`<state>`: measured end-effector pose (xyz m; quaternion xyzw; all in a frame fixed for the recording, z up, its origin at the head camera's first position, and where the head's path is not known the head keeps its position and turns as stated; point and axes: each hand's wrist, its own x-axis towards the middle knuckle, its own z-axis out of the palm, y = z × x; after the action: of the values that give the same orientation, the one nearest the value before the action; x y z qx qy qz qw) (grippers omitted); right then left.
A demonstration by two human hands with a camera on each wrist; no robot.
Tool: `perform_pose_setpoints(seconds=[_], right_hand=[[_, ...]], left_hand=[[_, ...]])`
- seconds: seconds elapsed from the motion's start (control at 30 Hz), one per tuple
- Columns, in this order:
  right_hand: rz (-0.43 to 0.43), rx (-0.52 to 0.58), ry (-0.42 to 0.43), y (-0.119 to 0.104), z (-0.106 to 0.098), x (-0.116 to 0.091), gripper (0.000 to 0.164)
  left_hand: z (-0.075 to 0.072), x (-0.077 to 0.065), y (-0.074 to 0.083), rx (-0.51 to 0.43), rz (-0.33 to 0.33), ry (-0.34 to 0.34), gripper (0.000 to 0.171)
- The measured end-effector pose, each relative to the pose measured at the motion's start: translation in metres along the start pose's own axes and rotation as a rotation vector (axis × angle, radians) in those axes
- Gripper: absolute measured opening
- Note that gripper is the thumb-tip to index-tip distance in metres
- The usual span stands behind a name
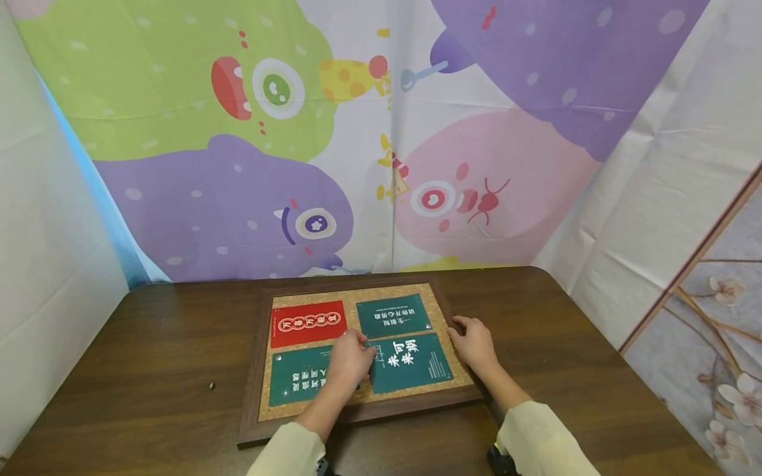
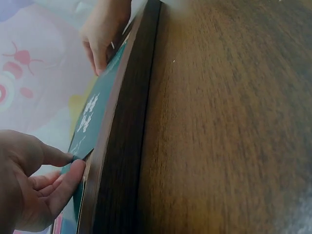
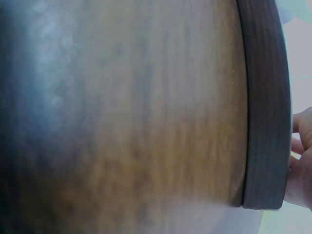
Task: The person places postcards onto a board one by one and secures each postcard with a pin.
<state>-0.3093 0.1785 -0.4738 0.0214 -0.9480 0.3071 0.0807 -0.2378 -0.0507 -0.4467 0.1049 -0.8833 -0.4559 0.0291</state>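
A cork board (image 1: 266,411) in a brown wooden frame lies on the table with several cards on it. My left hand (image 1: 350,360) is at the inner edge of the lower right green card (image 1: 411,363). In the left wrist view, thumb and forefinger of that hand (image 2: 36,178) pinch the card's edge; a small dark bit shows between the tips, too small to identify. On the far right side, my right hand (image 1: 474,342) rests its fingertips beside the card's outer corner, near the frame. Whether anything is under those fingertips is hidden.
A red card (image 1: 308,324) and two other green cards, one at upper right (image 1: 394,316) and one at lower left (image 1: 300,375), lie on the board. Small silver pins show on some corners. A small metallic piece (image 1: 211,385) lies on the table (image 1: 149,350). Cartoon-printed cloth hangs behind.
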Motion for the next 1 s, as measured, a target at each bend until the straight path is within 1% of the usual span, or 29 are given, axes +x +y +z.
perform_pose_setpoints(seconds=[0.33,0.53,0.7,1.0], right_hand=[[0.001,0.019,-0.008,0.0007,0.0003,0.0006,0.036],[-0.006,0.011,-0.001,0.0008,0.0002,0.0004,0.036],[-0.004,0.017,-0.004,0.0002,0.0001,-0.0001,0.036],[0.003,0.017,-0.019,0.0,-0.0014,-0.0001,0.037]], left_hand=[[0.0036,0.005,0.0001,0.115,0.006,0.033,0.019],[0.0045,0.0064,0.0005,0.133,-0.009,0.024,0.021],[0.0044,0.0067,0.0,0.145,-0.001,0.029,0.019],[0.0043,0.0065,-0.0007,0.127,-0.002,0.008,0.018]])
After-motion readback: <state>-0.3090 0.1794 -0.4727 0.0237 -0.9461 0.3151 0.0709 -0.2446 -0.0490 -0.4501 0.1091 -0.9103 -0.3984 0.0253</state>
